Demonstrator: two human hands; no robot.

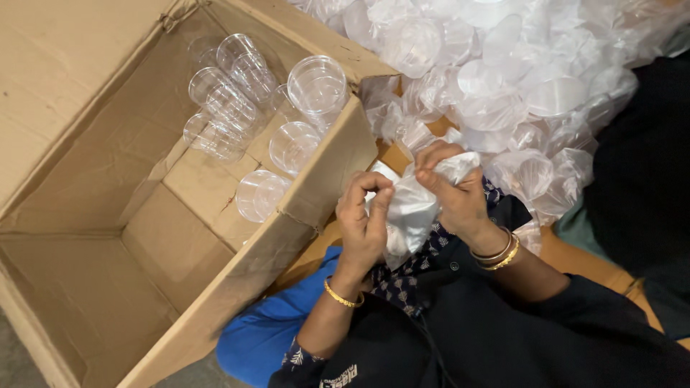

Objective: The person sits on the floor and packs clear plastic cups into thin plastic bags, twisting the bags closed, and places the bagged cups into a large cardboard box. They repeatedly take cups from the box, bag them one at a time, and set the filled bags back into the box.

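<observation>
- Left hand [365,223] pinches the near-left edge of a thin plastic bag [413,208]; right hand [454,192] grips its far top corner, fingers curled in. Both clenched on the film, held up over the lap, looks like so the wrap can be pulled apart between them.
- Cardboard box [108,237], big, lies open on the left, flaps spread, mouth toward the person; placed close so it's within arm's reach, I'd judge.
- Pile of bagged cups [517,79] heaped far right, loose, just beyond the hands.
- Clear cups [287,129] in the far corner of the box, some stacked in rows lying down, some standing mouth-up; near half of the box floor bare.
- Bangles [497,256] on the right wrist, one on the left.
- Hard to tell: what's inside the held bag, film is white and crumpled. Cup count unclear, transparent on transparent. Pile is cut off at the top and right edges. Dark shape at right edge unclear.
</observation>
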